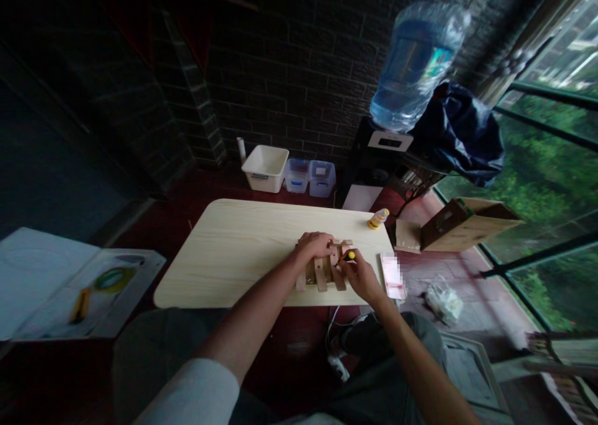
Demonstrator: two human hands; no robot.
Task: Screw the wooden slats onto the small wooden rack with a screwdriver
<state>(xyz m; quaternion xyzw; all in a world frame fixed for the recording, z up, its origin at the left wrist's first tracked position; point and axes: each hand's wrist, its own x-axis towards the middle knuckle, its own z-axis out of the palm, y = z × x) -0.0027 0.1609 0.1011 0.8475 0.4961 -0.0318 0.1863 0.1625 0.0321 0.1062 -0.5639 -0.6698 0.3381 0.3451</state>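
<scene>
A small wooden piece made of several slats (pixel 321 276) lies near the front edge of the pale table (pixel 224 244). My left hand (pixel 317 244) rests on its back left part, fingers bent over the wood. At its right side, my right hand (pixel 359 274) is closed around a small tool with a yellow and black handle (pixel 350 256), whose tip points toward the slats. Where the tip meets the wood is too small to make out. A clear bottle with a yellow base and top (pixel 378 219) stands at the table's back right corner.
A pink and white box (pixel 392 275) sits by the right table edge. Behind are a white basket (pixel 265 169), clear bins (pixel 309 177) and a water dispenser (pixel 369 163). An open case (pixel 98 294) is at left, a cardboard box (pixel 462 225) at right.
</scene>
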